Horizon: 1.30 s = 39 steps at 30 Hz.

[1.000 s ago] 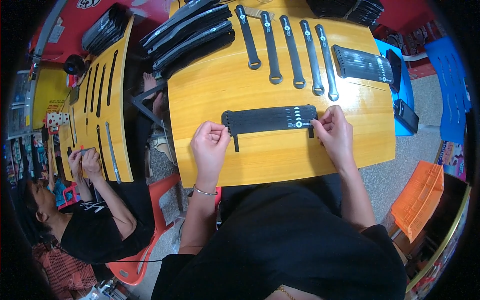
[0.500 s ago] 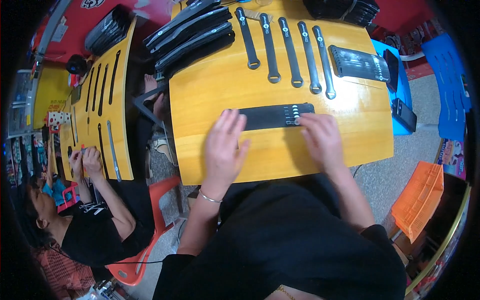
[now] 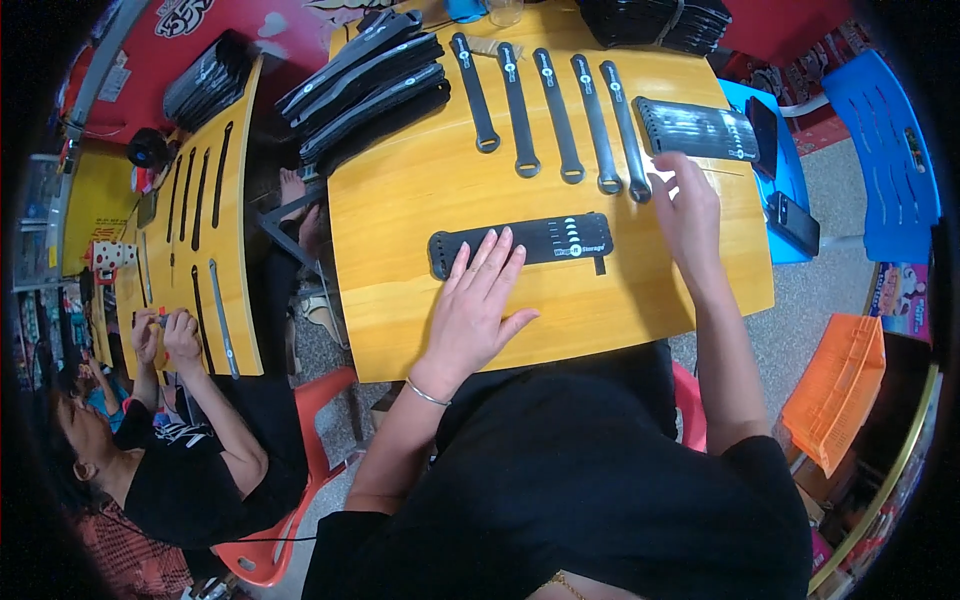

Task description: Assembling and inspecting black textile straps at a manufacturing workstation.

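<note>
A stack of black straps (image 3: 545,240) with a white print lies flat on the yellow wooden table (image 3: 410,200). My left hand (image 3: 478,305) rests flat on its left half, fingers spread. My right hand (image 3: 688,210) is off the stack, reaching up toward the rightmost of several single black straps (image 3: 623,130) laid in a row, fingers apart and holding nothing. A second flat stack of straps (image 3: 697,130) lies just beyond my right hand.
Piles of black straps (image 3: 365,80) sit at the table's far left and at its far edge (image 3: 655,20). Two phones (image 3: 790,220) lie on a blue stool. Another person (image 3: 170,440) works at a second yellow table (image 3: 185,250) to my left. An orange crate (image 3: 835,390) stands at right.
Both hands first held the ends of the strap stack, then pressed it flat. Now my right hand has lifted off and moved up toward the row of single straps.
</note>
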Available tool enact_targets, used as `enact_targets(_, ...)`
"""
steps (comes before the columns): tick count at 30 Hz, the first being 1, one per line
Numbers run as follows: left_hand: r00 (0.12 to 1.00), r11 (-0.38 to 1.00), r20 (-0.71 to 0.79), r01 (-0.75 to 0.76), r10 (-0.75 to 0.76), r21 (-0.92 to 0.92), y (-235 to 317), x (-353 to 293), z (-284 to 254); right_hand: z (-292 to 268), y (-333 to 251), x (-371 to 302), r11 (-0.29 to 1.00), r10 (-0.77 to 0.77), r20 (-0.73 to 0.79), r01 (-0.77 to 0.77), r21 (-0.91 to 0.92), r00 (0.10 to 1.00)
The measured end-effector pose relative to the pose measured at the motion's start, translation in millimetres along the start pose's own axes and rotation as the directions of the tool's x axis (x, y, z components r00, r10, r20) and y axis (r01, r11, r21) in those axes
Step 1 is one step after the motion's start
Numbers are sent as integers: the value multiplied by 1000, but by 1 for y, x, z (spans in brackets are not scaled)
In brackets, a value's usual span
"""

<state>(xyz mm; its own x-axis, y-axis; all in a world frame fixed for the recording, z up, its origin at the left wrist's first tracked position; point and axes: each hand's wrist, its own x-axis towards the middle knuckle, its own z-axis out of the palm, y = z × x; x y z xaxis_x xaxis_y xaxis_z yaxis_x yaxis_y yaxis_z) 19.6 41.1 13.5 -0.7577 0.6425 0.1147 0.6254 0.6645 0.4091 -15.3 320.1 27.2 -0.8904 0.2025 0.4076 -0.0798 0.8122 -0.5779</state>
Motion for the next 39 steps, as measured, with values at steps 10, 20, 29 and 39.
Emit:
enact_targets(10,969,992,-240,20,-50,-124,-1,3,-6,39,22,38,974,109,126,-81,-210,986)
enact_targets(20,962,971,-272,-33,-34,-237,7,24,-10,34,14,47,970,233,179,-215,-115,956)
enact_targets(29,948,969,-252,-224,194,-99,26,102,0,23,9,42,989,129,117,-119,-84,985)
enact_targets(39,987,383,60,114,-150,-917,37,92,-14,-20,-54,-1,581,230,195,-295,758,954)
